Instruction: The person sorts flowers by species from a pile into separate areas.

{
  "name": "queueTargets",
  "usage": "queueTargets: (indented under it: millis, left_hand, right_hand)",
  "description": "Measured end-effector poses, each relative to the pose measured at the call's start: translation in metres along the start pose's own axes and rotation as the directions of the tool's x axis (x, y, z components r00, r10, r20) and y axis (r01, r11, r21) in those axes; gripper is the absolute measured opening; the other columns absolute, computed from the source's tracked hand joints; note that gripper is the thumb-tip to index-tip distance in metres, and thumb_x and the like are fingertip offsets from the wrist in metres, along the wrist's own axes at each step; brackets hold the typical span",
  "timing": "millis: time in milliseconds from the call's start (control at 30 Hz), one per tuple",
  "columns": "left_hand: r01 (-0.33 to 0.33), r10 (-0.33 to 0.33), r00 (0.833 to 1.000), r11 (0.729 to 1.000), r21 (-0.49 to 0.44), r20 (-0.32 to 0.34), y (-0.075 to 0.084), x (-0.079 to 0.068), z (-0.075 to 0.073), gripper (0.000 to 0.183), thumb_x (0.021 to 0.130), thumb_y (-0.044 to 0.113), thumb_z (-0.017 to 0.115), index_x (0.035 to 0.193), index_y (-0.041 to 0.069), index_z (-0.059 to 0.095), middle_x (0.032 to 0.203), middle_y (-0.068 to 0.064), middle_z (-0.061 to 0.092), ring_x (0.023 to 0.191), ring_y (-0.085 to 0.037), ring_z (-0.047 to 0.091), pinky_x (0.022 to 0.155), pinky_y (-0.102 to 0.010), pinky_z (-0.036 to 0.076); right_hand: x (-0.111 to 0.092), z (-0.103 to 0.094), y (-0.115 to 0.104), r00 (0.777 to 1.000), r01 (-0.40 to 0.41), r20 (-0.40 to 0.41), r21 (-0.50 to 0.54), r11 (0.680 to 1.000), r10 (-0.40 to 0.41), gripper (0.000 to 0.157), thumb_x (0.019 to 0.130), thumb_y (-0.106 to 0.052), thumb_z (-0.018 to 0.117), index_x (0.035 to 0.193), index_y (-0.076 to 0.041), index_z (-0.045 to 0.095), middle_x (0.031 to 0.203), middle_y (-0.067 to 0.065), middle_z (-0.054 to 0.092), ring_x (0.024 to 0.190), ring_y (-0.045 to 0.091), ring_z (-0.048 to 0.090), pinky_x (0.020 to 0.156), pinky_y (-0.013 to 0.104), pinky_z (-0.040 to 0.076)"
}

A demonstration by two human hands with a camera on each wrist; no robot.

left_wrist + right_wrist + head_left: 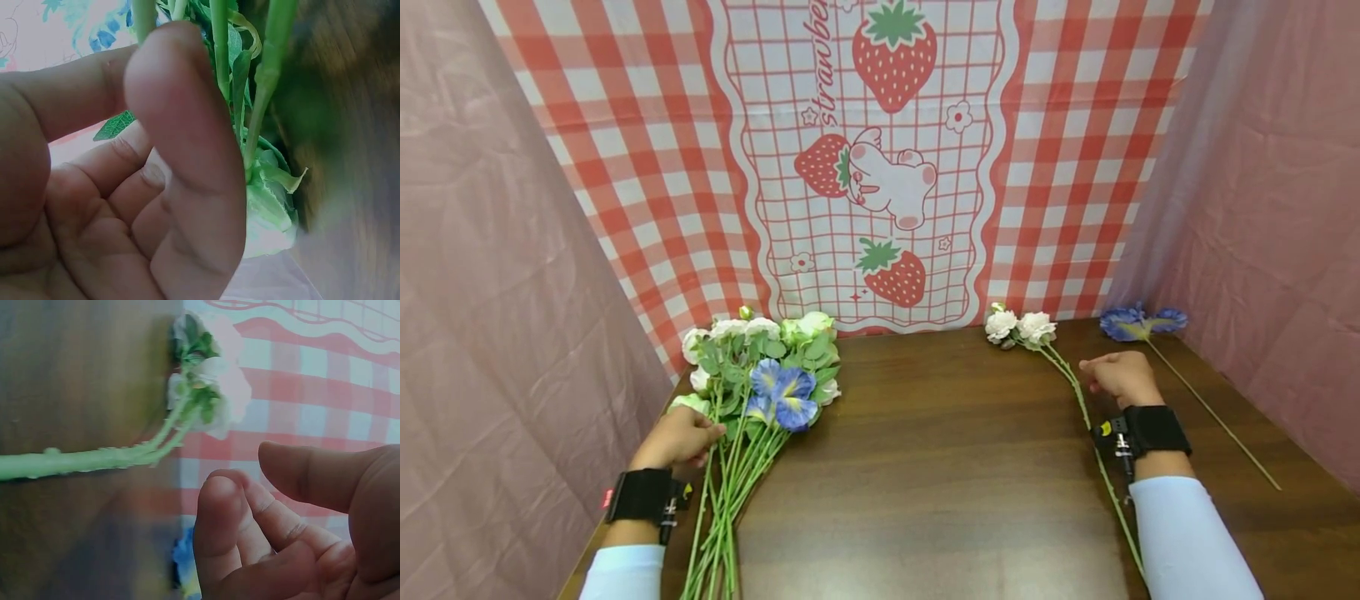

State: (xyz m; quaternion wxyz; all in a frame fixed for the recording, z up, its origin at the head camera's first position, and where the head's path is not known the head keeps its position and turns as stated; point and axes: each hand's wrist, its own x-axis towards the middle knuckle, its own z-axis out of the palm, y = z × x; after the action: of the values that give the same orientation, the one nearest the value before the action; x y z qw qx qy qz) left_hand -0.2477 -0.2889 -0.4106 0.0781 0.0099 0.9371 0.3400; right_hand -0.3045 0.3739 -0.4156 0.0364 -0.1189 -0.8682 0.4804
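Note:
At the left of the head view, a bunch of artificial flowers lies on the table, with white and pale green blooms [811, 327], a blue iris [786, 396] and long green stems [730, 500]. My left hand [679, 437] is at the bunch's left side, pinching a flower stem [144, 19] between thumb and finger; which bloom it bears is hidden. My right hand [1122, 377] holds nothing, its fingers loosely bent and the thumb apart from them. Just left of it lies a branched stem [1086, 417] with white flowers [1036, 327], apart from the fingers in the right wrist view.
A single blue iris [1138, 323] on a thin stem lies at the right of the brown wooden table [925, 467]. A red-and-white checked cloth [1052, 167] with strawberries hangs behind the table. Pink drapes [1277, 208] stand on both sides.

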Motion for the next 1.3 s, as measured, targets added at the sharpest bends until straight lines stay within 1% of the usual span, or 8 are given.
queueTargets:
  millis: [167, 367, 500, 667, 767, 900, 1033, 1300]
  left_hand:
    - [0.014, -0.014, 1.000, 1.000, -0.005, 0.004, -0.002, 0.001, 0.001, 0.035, 0.103, 0.021, 0.063, 0.073, 0.002, 0.067, 0.050, -0.001, 0.054, 0.045, -0.013, 0.051, 0.049, -0.028, 0.041]
    - [0.013, -0.013, 1.000, 1.000, 0.014, -0.021, -0.002, 0.003, 0.001, 0.037, 0.101, 0.021, 0.065, 0.067, 0.006, 0.065, 0.049, 0.000, 0.055, 0.045, -0.013, 0.052, 0.050, -0.029, 0.041]
    - [0.014, -0.012, 0.998, 1.000, 0.018, -0.070, 0.001, 0.003, -0.002, 0.038, 0.101, 0.022, 0.065, 0.066, 0.007, 0.064, 0.049, -0.001, 0.055, 0.046, -0.016, 0.054, 0.052, -0.031, 0.042]
    - [0.003, 0.000, 0.996, 0.999, 0.035, -0.093, 0.006, 0.000, -0.005, 0.041, 0.103, 0.024, 0.063, 0.065, 0.009, 0.062, 0.051, -0.002, 0.056, 0.047, -0.017, 0.054, 0.053, -0.032, 0.043]
    - [0.008, -0.004, 0.994, 0.999, 0.040, -0.111, 0.008, -0.002, -0.007, 0.041, 0.104, 0.026, 0.062, 0.067, 0.008, 0.061, 0.051, -0.002, 0.057, 0.048, -0.018, 0.056, 0.054, -0.032, 0.043]
    - [0.015, -0.009, 0.990, 0.999, 0.040, -0.142, 0.012, -0.005, -0.008, 0.035, 0.104, 0.026, 0.062, 0.076, 0.005, 0.065, 0.053, -0.003, 0.059, 0.051, -0.019, 0.058, 0.056, -0.033, 0.044]
    - [0.016, -0.011, 0.989, 0.999, 0.033, -0.148, 0.017, -0.005, -0.010, 0.034, 0.104, 0.028, 0.060, 0.082, 0.003, 0.067, 0.055, -0.003, 0.059, 0.053, -0.019, 0.058, 0.056, -0.033, 0.043]
    - [0.016, -0.010, 0.982, 0.999, 0.030, -0.188, 0.024, -0.009, -0.015, 0.040, 0.106, 0.031, 0.057, 0.079, 0.004, 0.067, 0.057, -0.004, 0.061, 0.053, -0.021, 0.058, 0.055, -0.034, 0.042]
  right_hand:
    - [-0.004, -0.006, -0.008, 1.000, 0.030, -0.006, 0.028, 0.999, -0.030, 0.049, 0.099, -0.027, 0.065, 0.121, 0.017, 0.062, 0.066, -0.008, 0.065, 0.059, 0.008, 0.062, 0.051, 0.030, 0.044]
    - [-0.012, -0.006, -0.025, 0.995, 0.090, -0.035, 0.052, 0.995, -0.089, 0.046, 0.101, -0.029, 0.064, 0.118, 0.014, 0.064, 0.072, -0.008, 0.065, 0.063, 0.005, 0.063, 0.056, 0.027, 0.052]
    - [-0.020, -0.001, -0.040, 0.992, 0.119, -0.039, 0.025, 0.993, -0.118, 0.051, 0.102, -0.034, 0.062, 0.121, 0.013, 0.063, 0.077, -0.006, 0.068, 0.067, 0.006, 0.065, 0.057, 0.027, 0.051]
    - [-0.028, 0.008, -0.056, 0.987, 0.157, -0.041, -0.022, 0.987, -0.158, 0.051, 0.103, -0.037, 0.061, 0.117, 0.011, 0.065, 0.076, -0.005, 0.069, 0.066, 0.005, 0.064, 0.055, 0.029, 0.050]
    - [-0.032, 0.011, -0.062, 0.983, 0.175, -0.040, -0.041, 0.984, -0.177, 0.052, 0.103, -0.040, 0.060, 0.117, 0.010, 0.066, 0.081, 0.000, 0.070, 0.068, 0.007, 0.064, 0.056, 0.030, 0.052]
    - [-0.036, 0.012, -0.066, 0.983, 0.182, -0.024, -0.047, 0.982, -0.184, 0.057, 0.103, -0.044, 0.058, 0.120, 0.009, 0.066, 0.094, 0.011, 0.072, 0.073, 0.010, 0.065, 0.062, 0.031, 0.054]
    - [-0.039, 0.013, -0.067, 0.985, 0.173, -0.014, -0.044, 0.984, -0.173, 0.056, 0.104, -0.043, 0.057, 0.122, 0.009, 0.065, 0.099, 0.015, 0.071, 0.077, 0.013, 0.065, 0.065, 0.033, 0.055]
    - [-0.038, 0.019, -0.070, 0.981, 0.192, -0.024, -0.075, 0.979, -0.194, 0.052, 0.103, -0.041, 0.059, 0.119, 0.007, 0.068, 0.089, 0.010, 0.072, 0.074, 0.014, 0.065, 0.059, 0.030, 0.053]
